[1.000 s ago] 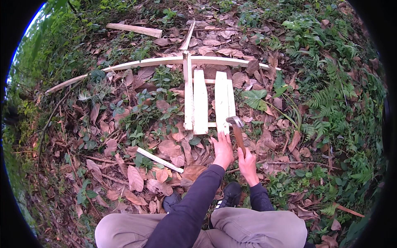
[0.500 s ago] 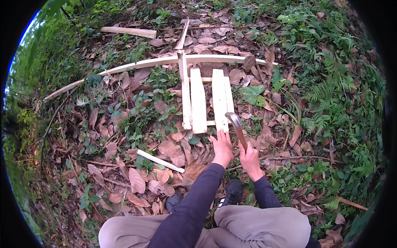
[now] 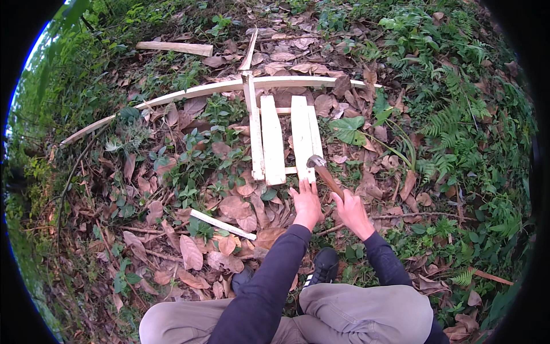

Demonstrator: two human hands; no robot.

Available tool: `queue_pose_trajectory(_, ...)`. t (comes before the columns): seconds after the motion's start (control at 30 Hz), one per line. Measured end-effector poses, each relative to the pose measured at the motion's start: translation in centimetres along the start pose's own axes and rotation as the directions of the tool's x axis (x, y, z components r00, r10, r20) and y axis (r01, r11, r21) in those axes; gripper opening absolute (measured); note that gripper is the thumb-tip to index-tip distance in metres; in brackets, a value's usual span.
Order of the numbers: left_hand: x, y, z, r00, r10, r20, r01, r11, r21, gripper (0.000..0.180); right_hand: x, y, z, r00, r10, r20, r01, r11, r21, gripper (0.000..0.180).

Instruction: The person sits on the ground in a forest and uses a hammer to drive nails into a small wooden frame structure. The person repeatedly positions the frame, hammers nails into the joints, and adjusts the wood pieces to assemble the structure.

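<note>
My right hand is wrapped round the wooden handle of a claw hammer. The hammer's metal head lies over the near end of the right pale board. On that board's near end rest the stretched fingers of my left hand. To its left lies a second pale board. Narrow crosspieces show beneath both boards near their far and near ends. An upright-looking strip runs along the frame's left side, and another strip along its right. Whether the hammer touches the wood I cannot tell.
Beyond the frame stretches a long pale wooden strip. One loose wood piece lies at the far left, and a short white strip nearer. Brown leaves and green plants surround everything. My shoe is close below the hands.
The hammer head has come slightly left and its handle now slants more to the right. My right hand has shifted a little right. My left hand stays on the board.
</note>
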State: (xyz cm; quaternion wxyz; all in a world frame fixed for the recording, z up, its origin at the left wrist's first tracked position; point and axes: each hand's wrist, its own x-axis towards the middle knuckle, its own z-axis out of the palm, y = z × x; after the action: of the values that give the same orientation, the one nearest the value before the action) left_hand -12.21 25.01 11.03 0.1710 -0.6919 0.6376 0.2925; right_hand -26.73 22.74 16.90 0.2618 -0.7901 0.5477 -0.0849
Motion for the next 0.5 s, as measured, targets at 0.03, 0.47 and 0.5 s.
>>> queue_pose_trajectory(0.03, -0.2, -0.2, 0.0, 1.000, -0.005, 0.005, 0.005, 1.000, 0.005, 0.118, 0.3, -0.5, -0.4, 1.000, 0.001, 0.019, -0.001, 1.000, -0.019, 0.032)
queue_pose_trajectory(0.47, 0.8, -0.6, 0.7, 1.000, -0.008, 0.018, 0.009, 1.000, -0.023, 0.120, 0.0, -0.6, 0.3, 0.999, 0.001, -0.035, 0.002, 0.996, 0.087, 0.030)
queue_pose_trajectory(0.5, 0.3, -0.5, 0.7, 1.000, -0.018, 0.008, 0.018, 0.999, -0.035, 0.122, -0.4, -1.4, -0.1, 0.998, 0.013, -0.060, -0.002, 0.985, 0.173, 0.030)
